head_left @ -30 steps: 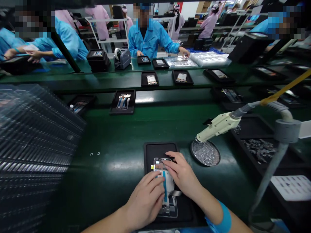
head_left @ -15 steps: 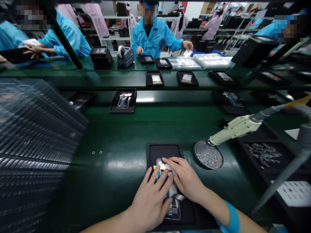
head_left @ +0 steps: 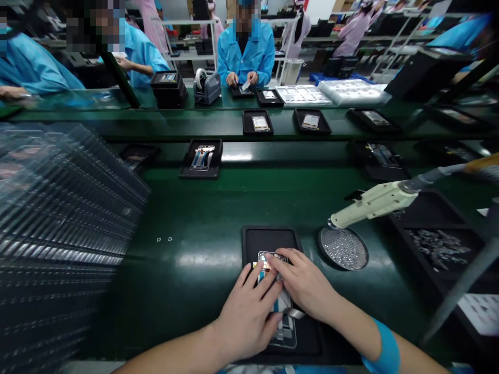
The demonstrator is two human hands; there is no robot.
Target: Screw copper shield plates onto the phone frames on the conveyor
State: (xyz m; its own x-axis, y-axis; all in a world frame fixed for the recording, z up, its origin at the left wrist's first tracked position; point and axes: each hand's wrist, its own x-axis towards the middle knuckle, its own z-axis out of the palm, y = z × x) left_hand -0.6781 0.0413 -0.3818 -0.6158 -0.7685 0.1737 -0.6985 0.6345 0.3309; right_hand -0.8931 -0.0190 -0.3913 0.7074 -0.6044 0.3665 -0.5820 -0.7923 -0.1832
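Observation:
A phone housing (head_left: 286, 338) with exposed inner parts and blue strips lies in a black tray (head_left: 268, 239) in front of me. My left hand (head_left: 249, 311) rests over its left side, fingers spread and touching the parts. From the right, my right hand (head_left: 307, 283) reaches across its upper end, with fingertips stretched onto the parts beside the left fingers. Between my hands a shiny metal strip (head_left: 294, 312) sticks out; I cannot tell whether either hand grips it. Much of the housing's middle is hidden by my fingers.
An electric screwdriver (head_left: 374, 203) hangs above a round dish of screws (head_left: 343, 248) at right. Behind it is a compartmented tray of small parts (head_left: 440, 246). Stacked clear plastic trays (head_left: 70, 208) stand at left. More black trays (head_left: 200, 158) sit farther back, where a co-worker (head_left: 245, 52) sits.
The view has shifted slightly, so the table appears farther right. My hands stay on the phone housing, with small shifts of the fingers. The co-worker opposite has brought both hands together over a tray.

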